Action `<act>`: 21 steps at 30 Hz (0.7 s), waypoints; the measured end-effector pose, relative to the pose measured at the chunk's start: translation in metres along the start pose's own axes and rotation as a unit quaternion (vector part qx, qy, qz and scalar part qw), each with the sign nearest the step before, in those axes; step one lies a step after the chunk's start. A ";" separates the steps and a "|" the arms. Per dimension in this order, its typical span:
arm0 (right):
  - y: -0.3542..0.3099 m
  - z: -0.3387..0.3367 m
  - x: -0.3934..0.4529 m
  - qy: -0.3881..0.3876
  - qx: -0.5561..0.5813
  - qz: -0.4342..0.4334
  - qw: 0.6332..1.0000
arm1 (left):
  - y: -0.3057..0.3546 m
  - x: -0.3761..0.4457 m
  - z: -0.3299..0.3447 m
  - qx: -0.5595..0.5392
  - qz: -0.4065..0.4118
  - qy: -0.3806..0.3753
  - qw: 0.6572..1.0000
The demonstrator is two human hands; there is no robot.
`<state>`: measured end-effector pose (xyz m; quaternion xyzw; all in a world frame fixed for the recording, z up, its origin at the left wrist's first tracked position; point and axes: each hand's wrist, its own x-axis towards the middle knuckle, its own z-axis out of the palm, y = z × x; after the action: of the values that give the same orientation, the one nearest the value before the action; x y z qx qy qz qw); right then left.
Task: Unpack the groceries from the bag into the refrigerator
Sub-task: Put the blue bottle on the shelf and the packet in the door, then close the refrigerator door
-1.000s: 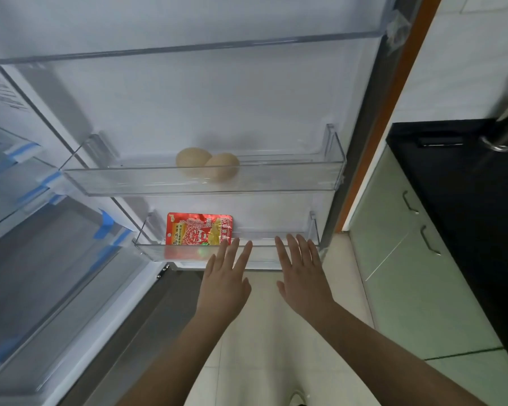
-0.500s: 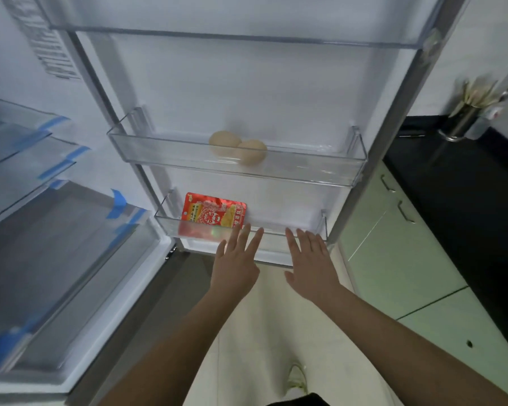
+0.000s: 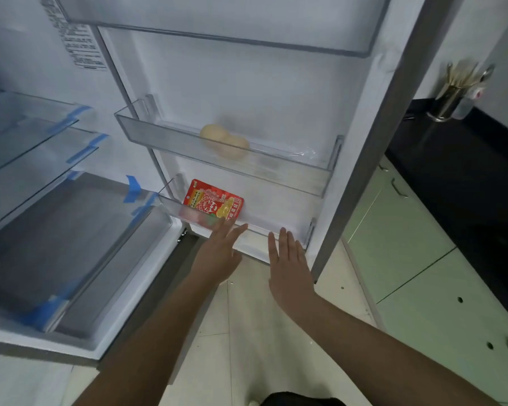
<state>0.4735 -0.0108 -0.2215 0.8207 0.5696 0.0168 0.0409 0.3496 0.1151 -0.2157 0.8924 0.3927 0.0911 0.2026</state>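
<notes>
While both forearms reach forward over the tiled floor (image 3: 264, 332), the left hand (image 3: 219, 256) and right hand (image 3: 289, 268) are spread flat with fingers straight, and neither has hold of anything. The left fingertips (image 3: 228, 227) lie at the front lip of the lower door bin (image 3: 279, 230), just below the red sachet (image 3: 213, 202); whether they touch the plastic cannot be told. The right hand hovers near the same bin, further toward the door's free edge. The red sachet stands upright at the hinge end of that bin, leaning against the door liner. It appears a thin, light, flexible foil pack: likely slippery and prone to buckling, so best pinched by its top sealed edge between thumb and fingers. Above, in the upper door bin (image 3: 170, 139), two pale eggs (image 3: 225, 140) rest touching one another; their shells are fragile and apt to roll, calling for a gentle cupped hold, one at a time. Farthest away, at right, a utensil holder (image 3: 449, 101) stands on the dark worktop (image 3: 458, 177). No grocery bag is in view.
</notes>
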 end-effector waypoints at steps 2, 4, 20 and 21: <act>-0.005 -0.007 -0.011 -0.012 0.016 -0.026 0.999 | -0.001 -0.010 -0.001 0.008 -0.012 0.003 1.000; -0.005 -0.015 -0.025 -0.037 0.052 -0.066 0.996 | 0.001 -0.022 0.000 0.015 -0.039 0.001 0.999; 0.111 -0.031 -0.134 0.162 0.260 -0.060 0.950 | 0.120 -0.157 0.036 -0.025 -0.008 0.102 0.994; 0.115 -0.033 -0.134 0.166 0.274 -0.056 0.945 | 0.126 -0.159 0.034 -0.021 -0.006 0.106 0.994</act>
<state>0.5311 -0.1746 -0.1762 0.7524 0.5960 -0.0061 -0.2803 0.3367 -0.0888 -0.1925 0.8708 0.4153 0.1926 0.1793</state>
